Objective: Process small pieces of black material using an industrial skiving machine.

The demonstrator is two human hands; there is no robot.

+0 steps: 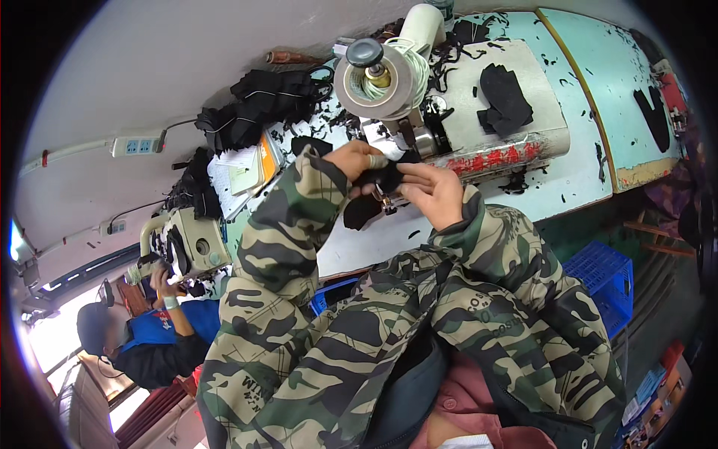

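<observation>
A black piece of material (383, 178) is between my hands at the front of a bench machine (447, 63). My left hand (354, 160) pinches its left side, with fingertips and thumb drawn together. From the right, my right hand (436, 196) grips its other side between fingers and thumb. Just above my fingers are the machine's metal working parts and a black knob (364, 52) over a round housing. A small metal fitting (387, 203) shows below the piece. Another black piece (362, 212) lies under my hands on the pale tabletop.
Cut black pieces (506, 99) rest on the machine's flat metal plate. Black scraps litter the table (572, 123). Papers (243, 173) and black bundles (262, 105) lie at left. A co-worker (161, 329) sits at another machine (196, 243). A blue crate (600, 280) stands at right.
</observation>
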